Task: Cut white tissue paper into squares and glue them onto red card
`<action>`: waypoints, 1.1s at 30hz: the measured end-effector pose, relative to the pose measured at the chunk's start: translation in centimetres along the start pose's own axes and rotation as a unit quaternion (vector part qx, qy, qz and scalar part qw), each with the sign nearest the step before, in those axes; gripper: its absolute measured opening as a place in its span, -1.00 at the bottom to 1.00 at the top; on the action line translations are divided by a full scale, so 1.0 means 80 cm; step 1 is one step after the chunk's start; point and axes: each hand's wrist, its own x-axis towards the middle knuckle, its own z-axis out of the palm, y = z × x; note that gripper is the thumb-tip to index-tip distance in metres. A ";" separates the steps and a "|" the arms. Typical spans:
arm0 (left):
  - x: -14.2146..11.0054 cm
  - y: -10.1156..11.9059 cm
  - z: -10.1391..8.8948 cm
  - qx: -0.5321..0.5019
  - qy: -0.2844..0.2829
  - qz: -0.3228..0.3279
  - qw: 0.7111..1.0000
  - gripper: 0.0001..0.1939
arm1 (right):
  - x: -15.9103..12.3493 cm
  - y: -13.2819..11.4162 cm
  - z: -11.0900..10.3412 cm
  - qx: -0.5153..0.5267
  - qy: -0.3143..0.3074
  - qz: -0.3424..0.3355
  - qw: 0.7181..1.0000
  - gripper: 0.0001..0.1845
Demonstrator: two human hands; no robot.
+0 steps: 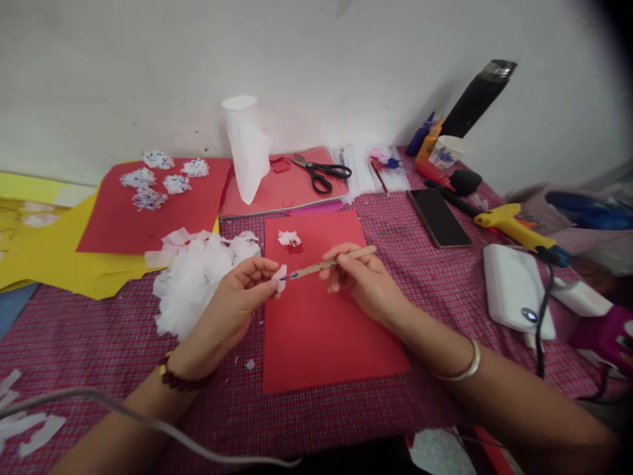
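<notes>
My left hand (247,287) pinches a small piece of white tissue paper (281,278) between thumb and fingers. My right hand (359,274) grips a wooden craft stick (316,267), its blue-stained tip touching or very close to the tissue piece. Both hands are over a sheet of red paper (326,343). On that sheet, just beyond the stick, lies a small crumpled white paper tuft (289,238) with a bit of red beside it. A heap of white tissue pieces (192,284) sits behind and left of my left hand.
Several blue-speckled paper puffs (150,198) rest on another red sheet (109,224) at the left. Scissors (321,175) and a tissue roll (244,148) stand at the back. Rightward lie a phone (439,219), a yellow glue gun (514,227) and a white power bank (517,290). A cable (163,425) crosses the front.
</notes>
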 end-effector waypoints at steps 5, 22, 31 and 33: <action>-0.003 0.004 0.002 0.024 0.027 0.018 0.999 -0.80 | 0.001 0.001 -0.002 0.010 0.005 0.006 1.000 -0.82; -0.005 0.003 0.010 -0.011 0.028 -0.015 0.999 -0.78 | -0.001 0.000 -0.002 0.027 -0.008 -0.016 0.999 -0.83; -0.005 0.001 0.013 -0.001 0.024 -0.007 1.000 -0.81 | 0.001 0.005 -0.002 -0.041 -0.022 -0.030 0.998 -0.82; -0.005 0.000 0.013 -0.001 0.022 -0.005 1.000 -0.82 | 0.001 0.006 -0.003 -0.050 -0.021 -0.027 0.998 -0.80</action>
